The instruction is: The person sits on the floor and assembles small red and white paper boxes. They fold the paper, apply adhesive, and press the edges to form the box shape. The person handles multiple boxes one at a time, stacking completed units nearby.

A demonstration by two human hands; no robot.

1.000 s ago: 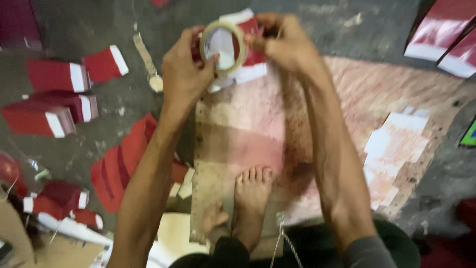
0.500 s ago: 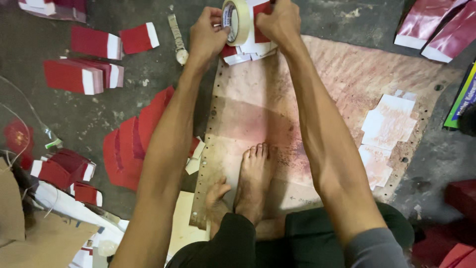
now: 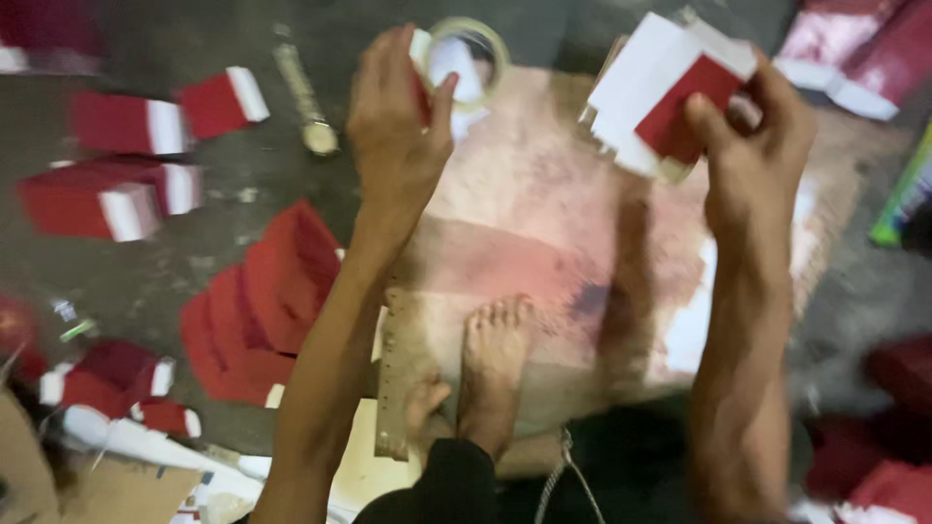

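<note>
foot: my bare foot (image 3: pixel 495 364) rests on the near edge of the board (image 3: pixel 544 223), toes pointing away from me. I use the board as landmark below.
ruler: worn metal ruler (image 3: pixel 396 374) lies along the board's left edge, just beside the foot.
board: flat pinkish sheet on the floor (image 3: pixel 223 189), stained red in the middle.
flat red pieces: stack of red cut sheets (image 3: pixel 257 311) on the floor just left of the board, near the ruler.
cardboard: brown cardboard (image 3: pixel 58 480) and white scraps at the near left corner, well left of the board.
left hand: my left hand (image 3: pixel 398 126) is raised over the board's far left part; grip is pinched on the tape roll (image 3: pixel 468 60), thumb against its near rim, fingers curled round the left side.
tape roll: clear tape on a pale ring, held over the board's far edge, hole facing me.
right hand: my right hand (image 3: pixel 752 136) is over the board's far right part; grip is pinched on the folded box (image 3: pixel 665 92), thumb on its red face, fingers behind.
folded box: white card with a red panel, tilted, held above the board, well apart from the tape roll.
finished boxes: red-and-white boxes (image 3: pixel 126 180) lie scattered on the floor left of the board.
wristwatch: a wristwatch (image 3: pixel 303 97) lies on the floor between those boxes and the board's far left corner.
blur: the far right is blurred; I see more red-and-white pieces (image 3: pixel 854 58) beyond the board's far right corner.
</note>
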